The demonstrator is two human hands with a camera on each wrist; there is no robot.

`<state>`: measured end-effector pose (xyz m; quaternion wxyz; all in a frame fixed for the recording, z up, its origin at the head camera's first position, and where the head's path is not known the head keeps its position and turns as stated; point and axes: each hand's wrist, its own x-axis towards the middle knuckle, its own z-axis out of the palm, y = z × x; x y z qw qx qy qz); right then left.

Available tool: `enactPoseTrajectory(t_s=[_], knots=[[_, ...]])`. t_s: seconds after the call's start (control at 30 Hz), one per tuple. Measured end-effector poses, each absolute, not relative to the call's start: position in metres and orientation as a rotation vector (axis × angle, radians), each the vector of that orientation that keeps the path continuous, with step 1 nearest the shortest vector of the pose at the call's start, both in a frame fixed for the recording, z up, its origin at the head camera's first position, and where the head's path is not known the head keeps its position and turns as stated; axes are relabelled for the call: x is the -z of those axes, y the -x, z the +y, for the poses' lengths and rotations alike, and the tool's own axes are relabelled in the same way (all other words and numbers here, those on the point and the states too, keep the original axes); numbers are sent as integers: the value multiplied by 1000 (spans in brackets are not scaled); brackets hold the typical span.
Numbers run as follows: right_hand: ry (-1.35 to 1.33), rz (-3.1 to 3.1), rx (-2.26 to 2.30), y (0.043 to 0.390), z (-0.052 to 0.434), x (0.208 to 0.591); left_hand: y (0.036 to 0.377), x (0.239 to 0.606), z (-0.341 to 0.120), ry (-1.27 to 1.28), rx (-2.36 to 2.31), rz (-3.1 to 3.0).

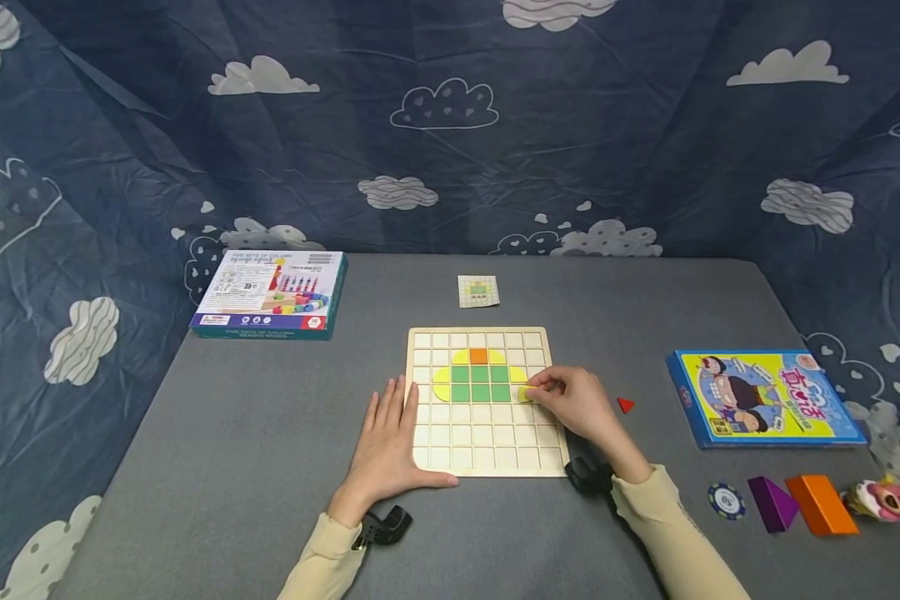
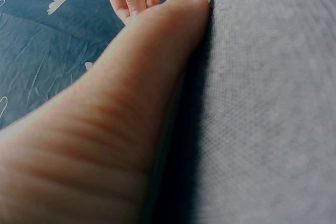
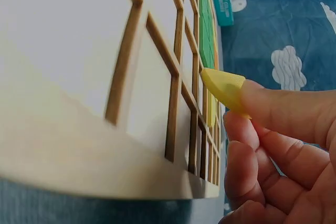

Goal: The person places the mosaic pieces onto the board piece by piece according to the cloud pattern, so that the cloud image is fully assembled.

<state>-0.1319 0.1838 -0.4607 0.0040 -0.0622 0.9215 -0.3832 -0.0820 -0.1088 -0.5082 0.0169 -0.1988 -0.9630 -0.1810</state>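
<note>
A wooden grid board point(image 1: 480, 459) lies flat on the grey table. Green square tiles point(image 1: 480, 375), an orange square tile point(image 1: 478, 356) and yellow rounded tiles point(image 1: 441, 383) sit in its upper cells. Between thumb and fingers, my right hand point(image 1: 573, 404) pinches a yellow quarter-round tile point(image 3: 223, 85) at the right end of the coloured tiles. In the right wrist view this tile is tilted, with its tip at the grid. My left hand point(image 1: 390, 454) rests with straight fingers along the board's left edge, its thumb along the near edge. The left wrist view mostly shows that thumb.
A small pattern card point(image 1: 478, 280) lies beyond the board. A red triangle tile point(image 1: 626, 405) is right of my right hand. Boxes stand at left point(image 1: 270, 292) and right point(image 1: 765, 400). A poker chip point(image 1: 726, 501), purple prism point(image 1: 772, 504), orange block point(image 1: 822, 505) and figurine point(image 1: 888, 500) sit near right.
</note>
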Motion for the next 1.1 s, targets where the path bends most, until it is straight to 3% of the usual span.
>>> enactPoseTrajectory(t_s=[1.1], knots=[[155, 2857, 1095, 145, 173, 461, 82, 507, -108, 615, 571, -3006]])
